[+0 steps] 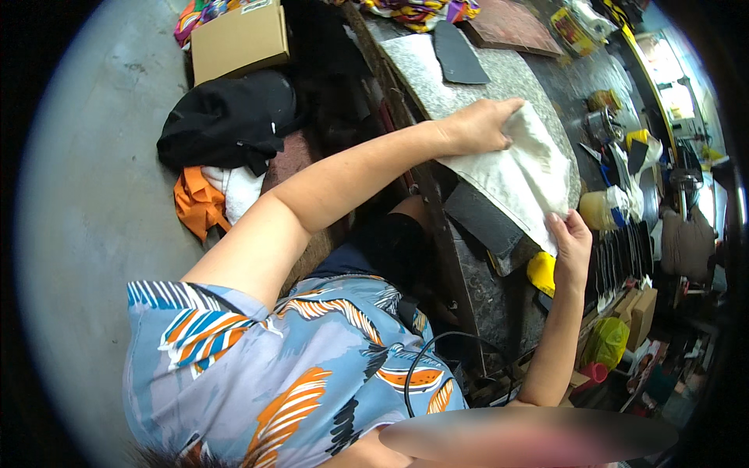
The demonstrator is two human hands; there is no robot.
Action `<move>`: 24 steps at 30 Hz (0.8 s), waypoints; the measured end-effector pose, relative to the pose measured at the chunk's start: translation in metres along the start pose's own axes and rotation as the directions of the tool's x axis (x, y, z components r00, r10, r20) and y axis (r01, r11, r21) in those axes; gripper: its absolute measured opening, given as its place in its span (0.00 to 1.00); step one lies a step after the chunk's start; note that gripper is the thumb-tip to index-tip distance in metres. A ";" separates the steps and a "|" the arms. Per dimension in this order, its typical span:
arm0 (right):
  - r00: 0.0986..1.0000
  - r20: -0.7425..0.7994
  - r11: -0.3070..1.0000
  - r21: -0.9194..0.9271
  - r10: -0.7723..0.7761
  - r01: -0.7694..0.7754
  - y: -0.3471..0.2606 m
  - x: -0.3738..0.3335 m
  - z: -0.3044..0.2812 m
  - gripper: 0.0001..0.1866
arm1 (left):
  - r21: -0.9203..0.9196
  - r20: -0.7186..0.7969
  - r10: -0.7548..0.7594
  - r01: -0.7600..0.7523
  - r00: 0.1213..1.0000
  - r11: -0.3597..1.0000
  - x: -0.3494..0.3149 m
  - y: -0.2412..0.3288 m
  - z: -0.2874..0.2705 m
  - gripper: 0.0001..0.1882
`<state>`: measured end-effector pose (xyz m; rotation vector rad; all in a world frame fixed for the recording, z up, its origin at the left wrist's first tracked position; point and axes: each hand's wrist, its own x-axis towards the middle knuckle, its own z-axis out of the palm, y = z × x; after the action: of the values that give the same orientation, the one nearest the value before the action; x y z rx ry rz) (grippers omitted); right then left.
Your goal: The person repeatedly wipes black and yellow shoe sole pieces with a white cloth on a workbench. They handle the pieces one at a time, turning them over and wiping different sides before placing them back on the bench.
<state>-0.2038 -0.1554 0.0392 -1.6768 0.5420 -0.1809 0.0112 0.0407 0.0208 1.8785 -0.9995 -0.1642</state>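
A white cloth (524, 168) is stretched between my two hands over the workbench. My left hand (482, 127) is closed on its far left edge. At its near right corner, my right hand (573, 238) pinches the edge between thumb and fingers. Partly under the cloth lies a rounded, speckled grey board (538, 87), with a dark grey flat piece (459, 56) on top. A dark grey slab (482, 220) shows beside the cloth's near edge, partly covered by it. Close to my right hand is a yellow object (541, 273), partly hidden by my wrist.
A reddish board (511, 27) lies at the bench's far end. A tub (597, 210) and a row of dark flat pieces (620, 261) stand to the right. Off the bench at left are a cardboard box (238, 40), a black bag (226, 121) and orange fabric (197, 204).
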 end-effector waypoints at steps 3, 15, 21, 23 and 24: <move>0.997 0.024 0.995 -0.061 -0.079 0.080 0.003 0.001 -0.002 0.12 | 0.282 -0.124 0.117 -0.078 0.985 0.956 -0.004 0.006 0.002 0.36; 0.941 -0.125 0.692 -0.709 -0.315 0.138 -0.004 0.034 -0.030 0.19 | 0.634 0.427 0.208 -0.455 0.880 0.625 -0.056 -0.004 0.009 0.34; 0.977 -0.074 0.508 -0.860 -0.198 0.038 0.019 0.034 -0.019 0.46 | 0.661 0.339 0.336 -0.477 0.879 0.579 -0.059 -0.009 0.020 0.31; 0.954 -0.110 0.632 -0.769 -0.277 0.095 0.022 0.041 -0.032 0.40 | 0.638 0.344 0.380 -0.511 0.858 0.576 -0.051 -0.011 0.027 0.31; 0.945 -0.116 0.766 -0.620 -0.305 0.171 0.020 0.043 -0.040 0.35 | 0.629 0.359 0.387 -0.526 0.850 0.573 -0.047 -0.012 0.031 0.31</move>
<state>-0.1877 -0.2122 0.0190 -2.3810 0.5765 -0.4101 -0.0281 0.0540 -0.0187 2.2111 -1.8537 0.4477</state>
